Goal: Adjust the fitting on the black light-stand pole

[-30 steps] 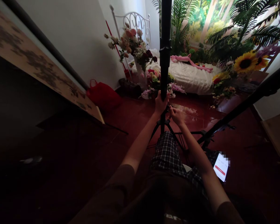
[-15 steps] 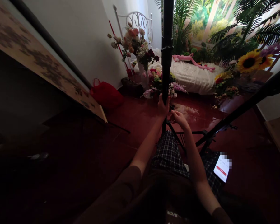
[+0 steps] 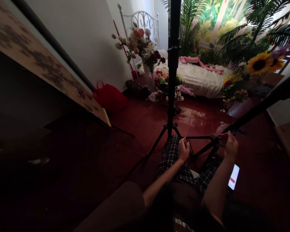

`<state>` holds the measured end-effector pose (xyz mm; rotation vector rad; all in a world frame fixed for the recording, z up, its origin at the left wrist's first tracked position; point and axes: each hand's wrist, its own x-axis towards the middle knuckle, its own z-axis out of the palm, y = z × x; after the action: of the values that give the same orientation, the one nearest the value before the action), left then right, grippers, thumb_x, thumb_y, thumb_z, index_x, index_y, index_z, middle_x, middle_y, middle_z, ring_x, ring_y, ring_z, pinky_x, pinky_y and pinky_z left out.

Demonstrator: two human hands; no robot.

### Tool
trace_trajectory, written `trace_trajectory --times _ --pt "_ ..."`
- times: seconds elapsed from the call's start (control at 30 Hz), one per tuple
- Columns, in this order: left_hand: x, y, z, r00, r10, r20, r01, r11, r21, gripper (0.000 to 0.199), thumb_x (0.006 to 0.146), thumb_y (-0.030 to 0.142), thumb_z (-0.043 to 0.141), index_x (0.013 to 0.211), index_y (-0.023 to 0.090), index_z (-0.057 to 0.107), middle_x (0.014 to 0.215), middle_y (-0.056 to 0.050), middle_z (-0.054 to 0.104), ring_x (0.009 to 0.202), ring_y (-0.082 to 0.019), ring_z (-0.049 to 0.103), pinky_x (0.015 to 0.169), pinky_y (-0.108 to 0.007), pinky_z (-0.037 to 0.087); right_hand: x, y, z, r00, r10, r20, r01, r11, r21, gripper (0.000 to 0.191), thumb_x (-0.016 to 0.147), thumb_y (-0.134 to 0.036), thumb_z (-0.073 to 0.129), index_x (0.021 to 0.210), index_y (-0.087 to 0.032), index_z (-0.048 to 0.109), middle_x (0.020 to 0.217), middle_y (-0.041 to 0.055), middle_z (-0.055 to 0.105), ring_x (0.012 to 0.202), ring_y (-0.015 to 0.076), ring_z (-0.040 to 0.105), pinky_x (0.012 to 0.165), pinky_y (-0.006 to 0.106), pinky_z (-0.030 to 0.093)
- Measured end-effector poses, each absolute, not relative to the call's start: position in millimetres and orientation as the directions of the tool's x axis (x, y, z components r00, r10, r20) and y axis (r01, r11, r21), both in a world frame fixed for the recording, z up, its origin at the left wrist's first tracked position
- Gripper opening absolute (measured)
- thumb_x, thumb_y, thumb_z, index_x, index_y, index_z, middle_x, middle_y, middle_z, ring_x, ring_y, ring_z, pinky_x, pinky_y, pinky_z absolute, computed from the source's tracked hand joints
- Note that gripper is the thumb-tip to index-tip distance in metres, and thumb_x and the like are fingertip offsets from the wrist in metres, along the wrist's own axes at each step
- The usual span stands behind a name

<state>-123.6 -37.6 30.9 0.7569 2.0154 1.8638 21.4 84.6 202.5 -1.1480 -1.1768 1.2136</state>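
Observation:
A black stand point(image 3: 172, 71) rises upright in front of me, its legs spread around my knee. My left hand point(image 3: 184, 149) is off the pole, over my checked trousers, fingers curled; whether it holds anything cannot be made out. Farther right, my right hand point(image 3: 229, 144) is raised beside a second black stand point(image 3: 258, 106), which leans across the right side. Its fingers are bent near that stand's lower joint, and their contact with it is unclear. A lit phone point(image 3: 234, 177) lies on my right thigh, below the right hand.
A floral panel point(image 3: 48, 67) slants down the left side, with a red bag point(image 3: 111, 98) beside it. Beyond the upright stand are flower bouquets point(image 3: 145, 45) and a white-covered bed point(image 3: 198, 79) with a pink plush toy point(image 3: 200, 62). Sunflowers point(image 3: 259, 63) and palm leaves fill the right back.
My left hand has let go of the upright pole and come down to my lap. My right hand has moved right, from beside that pole to near the second stand.

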Motion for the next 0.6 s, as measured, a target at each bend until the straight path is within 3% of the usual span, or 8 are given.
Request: trace_trajectory --times 0.2,0.3,0.4,0.5,0.6 --pt "-84.2 19.6 96.3 -0.556 0.784 0.276 0.202 -0.194 0.960 0.044 0.096 0.056 0.039 0.120 0.023 0.056 0.121 -0.020 0.062 0.116 -0.030 0.063 0.102 -0.049 0.049 54.4 85.5 197.0 0.196 0.979 -0.063 -0.176 -0.028 -0.984 0.038 0.073 -0.056 0.067 0.065 -0.020 0.059 0.056 -0.0008 0.066 0.045 0.0123 0.061 0.042 0.022 0.047" --pt "-68.3 60.3 141.3 -0.441 0.780 0.445 0.279 -0.352 0.894 0.044 0.099 0.053 0.036 0.120 0.019 0.055 0.123 -0.021 0.059 0.120 -0.029 0.060 0.103 -0.046 0.047 62.0 83.7 200.0 0.201 0.976 -0.083 -0.204 -0.042 -0.978 0.040 0.071 -0.058 0.068 0.067 -0.020 0.058 0.056 -0.0014 0.066 0.045 0.0116 0.061 0.042 0.021 0.046" --pt "-52.6 101.1 178.2 -0.388 0.731 0.562 0.340 -0.453 0.824 0.041 0.100 0.051 0.034 0.113 0.020 0.056 0.114 -0.018 0.062 0.118 -0.027 0.059 0.102 -0.044 0.046 70.2 82.1 204.5 0.212 0.973 -0.095 -0.240 -0.043 -0.970 0.044 0.067 -0.061 0.071 0.070 -0.019 0.059 0.058 -0.0011 0.067 0.046 0.0115 0.062 0.042 0.020 0.045" --pt "-42.9 132.3 195.2 -0.284 0.782 0.555 0.379 -0.440 0.814 0.033 0.099 0.046 0.042 0.113 0.019 0.055 0.098 -0.011 0.066 0.097 -0.022 0.065 0.085 -0.036 0.050 76.4 81.1 206.6 0.238 0.966 -0.098 -0.287 -0.026 -0.958 0.046 0.064 -0.062 0.074 0.071 -0.019 0.058 0.057 -0.0018 0.068 0.045 0.0106 0.061 0.042 0.018 0.044" --pt "-40.1 148.1 192.7 -0.233 0.813 0.533 0.408 -0.416 0.813 0.028 0.096 0.040 0.050 0.113 0.018 0.053 0.085 -0.005 0.066 0.074 -0.017 0.064 0.068 -0.027 0.046 76.7 80.4 205.8 0.268 0.956 -0.124 -0.296 -0.041 -0.954 0.046 0.067 -0.061 0.072 0.070 -0.018 0.058 0.056 -0.0028 0.067 0.044 0.0093 0.059 0.043 0.018 0.042"
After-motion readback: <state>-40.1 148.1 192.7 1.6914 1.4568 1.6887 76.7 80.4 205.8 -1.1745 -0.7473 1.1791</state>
